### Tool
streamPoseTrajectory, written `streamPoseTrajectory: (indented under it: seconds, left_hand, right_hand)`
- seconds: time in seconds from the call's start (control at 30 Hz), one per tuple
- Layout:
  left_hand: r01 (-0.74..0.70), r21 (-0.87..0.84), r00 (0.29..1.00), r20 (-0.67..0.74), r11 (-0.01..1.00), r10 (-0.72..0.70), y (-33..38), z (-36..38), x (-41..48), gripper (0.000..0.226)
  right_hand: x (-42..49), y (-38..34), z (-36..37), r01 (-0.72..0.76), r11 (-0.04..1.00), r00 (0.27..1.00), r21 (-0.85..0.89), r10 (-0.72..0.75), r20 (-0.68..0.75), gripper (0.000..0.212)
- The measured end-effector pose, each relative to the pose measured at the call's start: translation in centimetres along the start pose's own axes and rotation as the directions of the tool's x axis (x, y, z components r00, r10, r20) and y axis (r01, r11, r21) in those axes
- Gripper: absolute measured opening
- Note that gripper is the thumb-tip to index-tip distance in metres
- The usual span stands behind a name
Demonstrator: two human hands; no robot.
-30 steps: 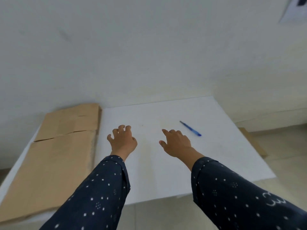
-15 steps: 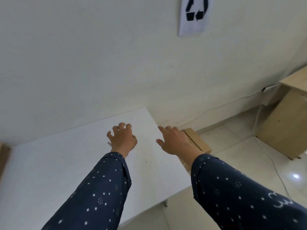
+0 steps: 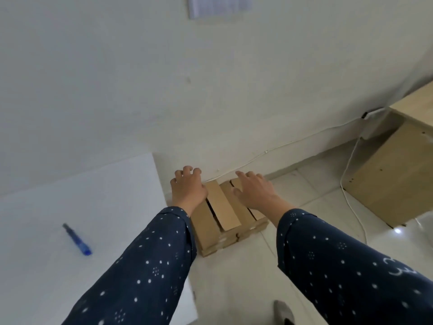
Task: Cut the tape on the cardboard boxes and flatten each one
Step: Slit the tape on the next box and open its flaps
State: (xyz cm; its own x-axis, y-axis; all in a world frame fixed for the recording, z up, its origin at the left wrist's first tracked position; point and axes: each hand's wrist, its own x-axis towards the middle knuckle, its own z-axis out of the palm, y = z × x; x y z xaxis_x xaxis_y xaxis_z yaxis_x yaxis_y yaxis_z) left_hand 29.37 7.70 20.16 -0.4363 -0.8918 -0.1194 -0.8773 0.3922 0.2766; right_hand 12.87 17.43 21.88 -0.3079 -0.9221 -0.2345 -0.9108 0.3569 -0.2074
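White desk (image 3: 98, 202) at left. Cardboard boxes (image 3: 225, 208) on the floor just right of it, by the wall, top flaps loose. Left grip (image 3: 187, 191) over them, fingers half curled, empty. Right grip (image 3: 254, 191) fingers spread, empty. Contact unclear. Blue pen (image 3: 77, 240) on desk.

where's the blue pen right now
In the head view the blue pen lies lower left on the white table, left of the left sleeve.
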Motion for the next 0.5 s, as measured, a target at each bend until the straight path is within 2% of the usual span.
streamPoseTrajectory:
  seconds: [0.2, 0.37, 0.5]
  left_hand:
    - [0.229, -0.099, 0.973, 0.030, 0.968, -0.227, 2.7, 9.2, 4.7, 0.040]
    - [0.380, -0.107, 0.923, 0.101, 0.919, -0.370, 0.5, 20.6, 7.4, 0.040]
    - [0.474, -0.142, 0.877, 0.164, 0.869, -0.452, -4.1, 31.8, 10.1, 0.055]
  right_hand:
    - [9.3, 7.3, 4.4, 0.112, 0.994, 0.986, -0.012, -0.109, 0.129, 0.058]
    - [16.1, 10.7, 13.3, 0.142, 0.989, 0.964, 0.048, -0.149, 0.219, 0.055]
    - [21.4, 13.2, 24.2, 0.113, 0.987, 0.945, 0.116, -0.143, 0.294, 0.061]
